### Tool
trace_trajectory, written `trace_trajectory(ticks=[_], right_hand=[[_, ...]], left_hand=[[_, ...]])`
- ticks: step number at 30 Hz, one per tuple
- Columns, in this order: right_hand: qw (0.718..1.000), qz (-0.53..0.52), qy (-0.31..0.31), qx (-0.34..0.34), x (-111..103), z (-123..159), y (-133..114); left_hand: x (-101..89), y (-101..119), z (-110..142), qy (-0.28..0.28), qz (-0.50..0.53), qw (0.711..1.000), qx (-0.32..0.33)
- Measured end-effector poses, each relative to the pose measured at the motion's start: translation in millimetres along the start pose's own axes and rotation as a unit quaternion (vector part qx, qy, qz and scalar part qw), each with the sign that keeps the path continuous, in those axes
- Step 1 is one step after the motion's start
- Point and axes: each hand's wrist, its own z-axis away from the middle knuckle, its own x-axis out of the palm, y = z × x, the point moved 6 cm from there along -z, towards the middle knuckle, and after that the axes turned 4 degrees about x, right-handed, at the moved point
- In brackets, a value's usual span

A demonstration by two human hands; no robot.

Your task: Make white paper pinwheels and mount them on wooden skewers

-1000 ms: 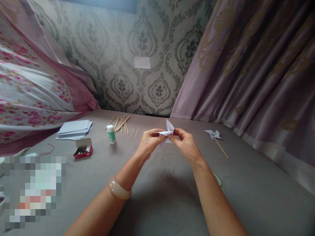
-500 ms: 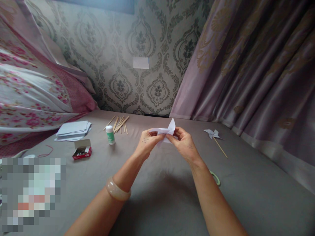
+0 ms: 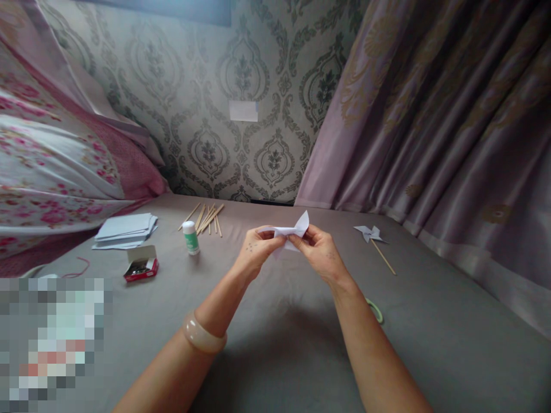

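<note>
The grey cloth (image 3: 279, 367) spreads beneath everything. Near its middle, both hands hold a folded paper (image 3: 284, 231), raised above the cloth. The left hand (image 3: 257, 248) pinches its nine o'clock side, thumb in front; the right hand (image 3: 322, 248) grips its three o'clock side, both thumbs close together at the centre. The fingers behind are partly hidden. I'd judge that uneven pulling could tear the paper there, while a loosened thumb could let a fold spring open. One pointed flap (image 3: 303, 221) aims at one o'clock; the long axis seems to run nine to three, though the hands hide the ends. From the paper, the stack (image 3: 124, 226) lies at nine o'clock, the pinwheel (image 3: 371, 233) at three, and the glue (image 3: 190, 240) at nine, nearer than the stack.
</note>
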Motion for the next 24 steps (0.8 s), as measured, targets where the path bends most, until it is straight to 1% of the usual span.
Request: trace_trajectory(ticks=[6,20,24], right_hand=[[1.0,-0.007,0.005,-0.005,-4.4,-0.7,-0.7],[0.999,-0.042,0.004,0.034,-4.1,2.0,0.0],[0.998,-0.052,0.007,0.042,-3.6,1.9,-0.9]], left_hand=[[7.2,1.3,1.3,-0.038,0.021,0.999,-0.015],[3.2,2.6,0.9,-0.038,-0.009,0.999,-0.007],[0.3,0.7,0.4,-0.018,-0.019,1.0,-0.013]])
